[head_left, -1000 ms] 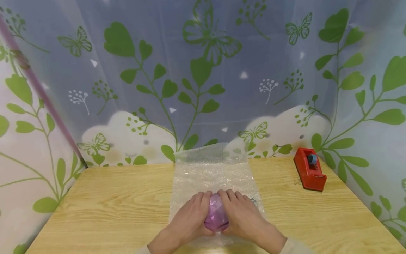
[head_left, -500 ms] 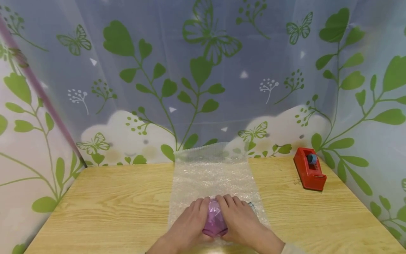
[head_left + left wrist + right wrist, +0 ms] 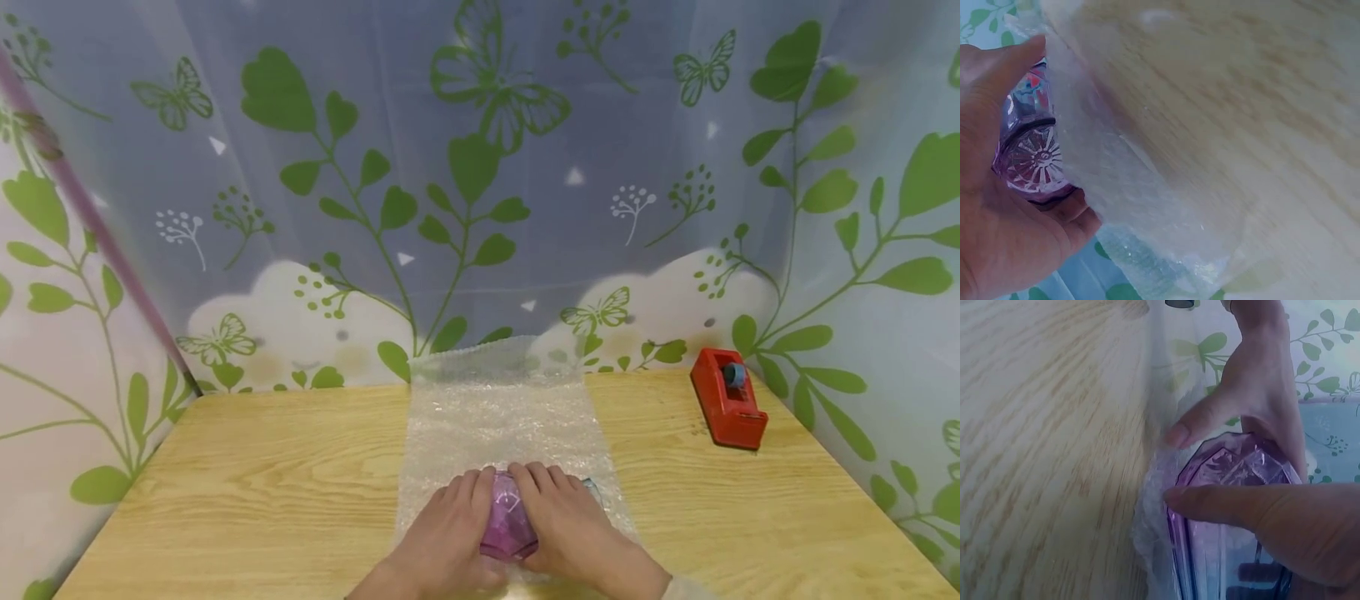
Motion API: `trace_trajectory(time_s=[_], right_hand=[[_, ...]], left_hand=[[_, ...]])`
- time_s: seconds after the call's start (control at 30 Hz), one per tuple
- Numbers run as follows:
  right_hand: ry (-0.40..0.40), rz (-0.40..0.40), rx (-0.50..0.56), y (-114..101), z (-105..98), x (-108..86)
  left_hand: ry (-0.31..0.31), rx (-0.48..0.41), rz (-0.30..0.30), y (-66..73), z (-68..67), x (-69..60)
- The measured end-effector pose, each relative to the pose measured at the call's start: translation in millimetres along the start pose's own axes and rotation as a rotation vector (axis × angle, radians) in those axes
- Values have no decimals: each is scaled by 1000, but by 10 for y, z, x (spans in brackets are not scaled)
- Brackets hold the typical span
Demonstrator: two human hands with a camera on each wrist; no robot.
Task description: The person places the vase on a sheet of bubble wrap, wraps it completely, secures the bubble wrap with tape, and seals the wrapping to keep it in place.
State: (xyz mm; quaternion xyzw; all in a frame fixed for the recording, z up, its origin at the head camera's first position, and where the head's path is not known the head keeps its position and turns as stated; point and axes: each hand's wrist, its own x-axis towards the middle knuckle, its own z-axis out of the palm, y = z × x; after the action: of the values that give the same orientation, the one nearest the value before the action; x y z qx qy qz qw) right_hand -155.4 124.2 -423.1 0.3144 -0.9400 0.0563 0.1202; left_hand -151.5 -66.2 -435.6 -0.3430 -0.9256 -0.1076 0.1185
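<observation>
We see: faceted vessel (image 3: 508, 525) purple (blue-tinged in our right wrist view) | plastic wrap (image 3: 502, 412) clear, whitish | table (image 3: 285, 467) yellow wood-grain | tape dispenser (image 3: 738, 421) red | tape roll (image 3: 736, 375) blue | backdrop (image 3: 540, 250) grey-blue, green leaf-and-butterfly print, 2 white clouds (image 3: 277, 292)

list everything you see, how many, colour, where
Faceted object: one, purple and blue, between the hands
Plastic wrap: one sheet, clear, on the table
Tape dispenser: one, red, table's far right
Tape roll: one, blue, in the dispenser
Table: one, yellowish, under wrap
Printed backdrop: count unclear, blue-grey, white, green, behind table
Strip: one, pinkish, backdrop's left
Unidentified item: one, dark, right wrist view's top
Right sleeve: one, cream, right forearm
Left hand: one, gripping object's left
Right hand: one, gripping object's right
</observation>
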Motion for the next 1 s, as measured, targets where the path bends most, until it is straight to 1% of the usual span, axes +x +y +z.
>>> trace_trajectory(time_s=[0.13, 0.23, 0.37, 0.4, 0.5, 0.67, 0.83, 0.87, 1.0], right_hand=[[-2, -8, 14, 27, 10, 11], [-22, -12, 30, 38, 11, 8], [-42, -16, 35, 45, 11, -10], [-42, -16, 35, 46, 9, -14], [-32, -21, 34, 48, 4, -18], [-6, -37, 32, 38, -4, -22], [-34, -32, 56, 42, -32, -25], [-43, -30, 66, 45, -37, -27], [-49, -36, 88, 59, -44, -36]], left_hand=[[-40, -9, -33, 16, -6, 9], [-43, -10, -43, 32, -8, 0], [-6, 8, -35, 50, 9, -13], [7, 12, -30, 52, 17, -13], [21, 20, -14, 45, 20, -6], [1, 26, -2, 42, -6, -6], [-22, 16, -6, 63, -13, 2], [-18, 16, -10, 70, -10, 3], [39, 23, -19, 87, 24, -1]])
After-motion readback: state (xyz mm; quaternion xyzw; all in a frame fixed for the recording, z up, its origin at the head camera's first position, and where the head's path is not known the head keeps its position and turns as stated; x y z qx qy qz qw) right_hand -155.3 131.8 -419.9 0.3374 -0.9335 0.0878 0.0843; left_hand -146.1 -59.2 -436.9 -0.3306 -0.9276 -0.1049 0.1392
